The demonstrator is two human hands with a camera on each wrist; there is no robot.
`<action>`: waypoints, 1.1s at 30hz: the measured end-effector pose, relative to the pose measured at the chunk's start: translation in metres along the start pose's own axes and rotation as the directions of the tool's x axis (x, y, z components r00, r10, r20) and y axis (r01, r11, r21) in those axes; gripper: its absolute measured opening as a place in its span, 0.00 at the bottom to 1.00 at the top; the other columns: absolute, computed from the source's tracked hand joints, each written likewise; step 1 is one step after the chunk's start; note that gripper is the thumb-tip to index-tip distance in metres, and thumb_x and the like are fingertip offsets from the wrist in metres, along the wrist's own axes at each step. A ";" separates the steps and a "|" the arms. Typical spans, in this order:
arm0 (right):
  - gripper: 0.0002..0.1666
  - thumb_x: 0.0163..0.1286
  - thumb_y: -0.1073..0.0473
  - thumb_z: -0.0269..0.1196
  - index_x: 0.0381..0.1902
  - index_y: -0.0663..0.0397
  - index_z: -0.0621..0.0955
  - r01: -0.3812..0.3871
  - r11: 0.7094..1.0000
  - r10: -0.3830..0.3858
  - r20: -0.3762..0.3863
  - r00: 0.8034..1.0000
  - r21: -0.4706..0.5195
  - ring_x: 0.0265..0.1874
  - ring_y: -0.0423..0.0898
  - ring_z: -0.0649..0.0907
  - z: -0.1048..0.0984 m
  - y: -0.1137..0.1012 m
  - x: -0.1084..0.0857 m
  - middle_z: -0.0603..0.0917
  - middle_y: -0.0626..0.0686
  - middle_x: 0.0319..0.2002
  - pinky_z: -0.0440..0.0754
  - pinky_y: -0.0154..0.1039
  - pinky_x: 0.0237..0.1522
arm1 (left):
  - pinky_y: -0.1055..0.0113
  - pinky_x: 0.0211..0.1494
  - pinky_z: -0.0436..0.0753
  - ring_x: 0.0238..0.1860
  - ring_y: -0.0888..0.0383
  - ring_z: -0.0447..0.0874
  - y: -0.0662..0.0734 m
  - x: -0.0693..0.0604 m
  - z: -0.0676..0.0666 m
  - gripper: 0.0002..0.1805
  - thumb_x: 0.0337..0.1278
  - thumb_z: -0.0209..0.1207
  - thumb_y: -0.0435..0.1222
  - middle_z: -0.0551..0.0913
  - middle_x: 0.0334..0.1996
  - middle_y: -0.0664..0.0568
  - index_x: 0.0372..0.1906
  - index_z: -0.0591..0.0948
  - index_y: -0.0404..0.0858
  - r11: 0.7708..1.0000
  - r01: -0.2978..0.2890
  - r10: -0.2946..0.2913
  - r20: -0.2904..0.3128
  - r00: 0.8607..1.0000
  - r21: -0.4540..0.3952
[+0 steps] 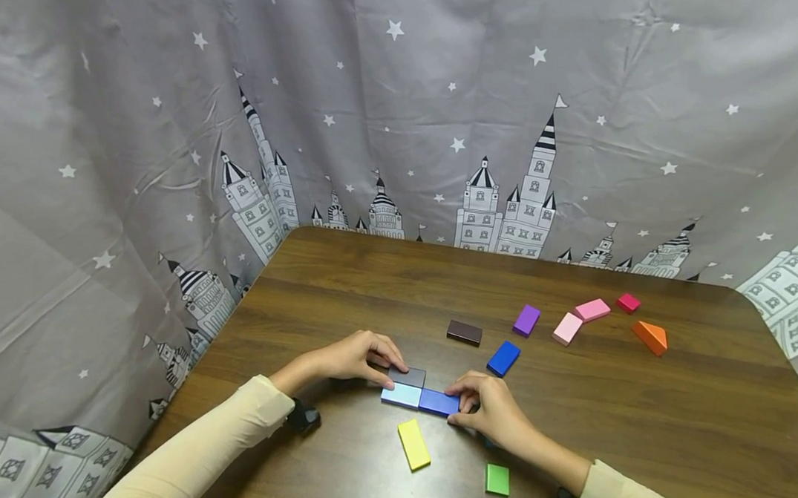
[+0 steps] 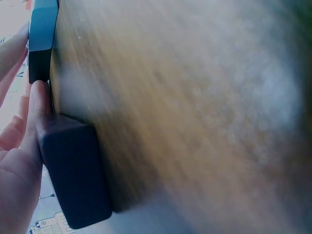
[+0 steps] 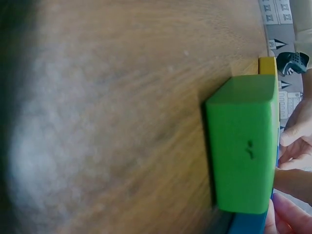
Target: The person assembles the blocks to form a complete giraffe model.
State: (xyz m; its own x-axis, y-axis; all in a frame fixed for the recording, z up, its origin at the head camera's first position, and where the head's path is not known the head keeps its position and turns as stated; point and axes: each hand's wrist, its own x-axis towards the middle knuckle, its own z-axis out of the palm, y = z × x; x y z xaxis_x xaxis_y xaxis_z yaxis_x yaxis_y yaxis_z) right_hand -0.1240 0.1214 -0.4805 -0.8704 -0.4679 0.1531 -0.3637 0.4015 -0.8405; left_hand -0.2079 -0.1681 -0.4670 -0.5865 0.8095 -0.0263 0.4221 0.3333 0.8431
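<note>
A grey block (image 1: 408,376) lies against the back of a light blue block (image 1: 401,395). The left hand (image 1: 361,357) has its thumb at the light blue block's left end and a finger on the grey one. End to end with the light blue block is a blue block (image 1: 438,403), its right end pinched between thumb and fingers of the right hand (image 1: 495,413). In the left wrist view a dark block (image 2: 75,170) is close to the left hand (image 2: 19,161). The right wrist view shows the right hand's fingertips (image 3: 290,217) beyond a green block (image 3: 241,151).
Nearer the person lie a yellow block (image 1: 414,444) and the green block (image 1: 497,480); a teal piece shows partly under the right hand. Farther back are dark brown (image 1: 464,333), blue (image 1: 503,358), purple (image 1: 526,321), pink (image 1: 592,310), red (image 1: 628,303) and orange (image 1: 651,338) blocks.
</note>
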 end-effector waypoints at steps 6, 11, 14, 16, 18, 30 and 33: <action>0.18 0.48 0.75 0.77 0.39 0.68 0.85 0.000 1.000 0.000 0.000 1.000 0.002 0.27 0.40 0.80 0.000 0.000 0.000 0.83 0.54 0.36 0.82 0.32 0.27 | 0.67 0.55 0.81 0.51 0.59 0.81 0.000 0.000 0.000 0.15 0.53 0.72 0.30 0.84 0.47 0.50 0.48 0.88 0.34 1.000 0.001 -0.001 0.003 1.000 -0.005; 0.19 0.48 0.73 0.78 0.39 0.67 0.86 0.006 1.000 -0.006 0.003 1.000 0.000 0.26 0.40 0.80 -0.001 -0.001 0.000 0.83 0.53 0.35 0.82 0.33 0.28 | 0.67 0.55 0.81 0.52 0.58 0.81 -0.003 0.001 0.000 0.15 0.53 0.72 0.31 0.85 0.47 0.50 0.48 0.88 0.34 1.000 -0.005 0.005 0.006 1.000 -0.004; 0.19 0.47 0.72 0.79 0.39 0.68 0.86 0.012 1.000 -0.012 0.001 1.000 0.004 0.26 0.40 0.81 -0.003 0.000 0.000 0.83 0.53 0.35 0.84 0.34 0.29 | 0.67 0.56 0.81 0.52 0.57 0.81 -0.004 0.001 0.000 0.15 0.53 0.72 0.32 0.85 0.48 0.50 0.48 0.88 0.34 1.000 -0.006 0.006 0.007 1.000 -0.005; 0.19 0.47 0.71 0.79 0.38 0.68 0.86 0.013 1.000 -0.013 0.000 1.000 0.010 0.26 0.40 0.82 -0.005 0.000 0.001 0.84 0.54 0.34 0.84 0.34 0.29 | 0.67 0.56 0.81 0.52 0.57 0.81 -0.003 0.001 0.000 0.15 0.53 0.72 0.32 0.85 0.48 0.49 0.48 0.88 0.34 1.000 -0.007 0.007 0.006 1.000 -0.005; 0.18 0.47 0.71 0.79 0.38 0.69 0.85 0.010 1.000 -0.010 -0.001 1.000 0.024 0.26 0.40 0.82 -0.007 0.000 0.002 0.84 0.55 0.34 0.84 0.33 0.29 | 0.67 0.55 0.81 0.52 0.57 0.81 -0.002 0.001 -0.001 0.15 0.53 0.72 0.32 0.85 0.48 0.49 0.48 0.88 0.34 1.000 -0.007 0.007 0.006 1.000 -0.006; 0.16 0.54 0.72 0.75 0.40 0.75 0.84 -0.029 0.996 0.036 -0.081 0.996 0.085 0.27 0.40 0.83 -0.029 0.003 0.020 0.85 0.62 0.33 0.83 0.30 0.28 | 0.67 0.55 0.81 0.52 0.58 0.81 -0.002 0.001 0.000 0.15 0.53 0.72 0.31 0.85 0.48 0.49 0.48 0.88 0.34 1.000 -0.014 0.014 0.003 1.000 0.002; 0.15 0.54 0.73 0.74 0.40 0.75 0.84 -0.028 0.996 0.038 -0.120 0.992 0.082 0.27 0.40 0.83 -0.033 0.005 0.028 0.85 0.62 0.32 0.83 0.30 0.28 | 0.67 0.55 0.81 0.51 0.58 0.81 -0.001 0.000 0.000 0.15 0.53 0.72 0.31 0.85 0.48 0.49 0.48 0.88 0.34 1.000 -0.012 0.012 0.000 1.000 0.002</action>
State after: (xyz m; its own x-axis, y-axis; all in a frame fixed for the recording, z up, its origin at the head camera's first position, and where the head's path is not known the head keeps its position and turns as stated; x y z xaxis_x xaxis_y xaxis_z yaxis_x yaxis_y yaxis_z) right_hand -0.1607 0.1362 -0.4637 -0.9173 -0.3541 0.1823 -0.3103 0.3485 -0.8845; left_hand -0.2087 -0.1686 -0.4677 -0.5810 0.8138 -0.0160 0.4306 0.3240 0.8424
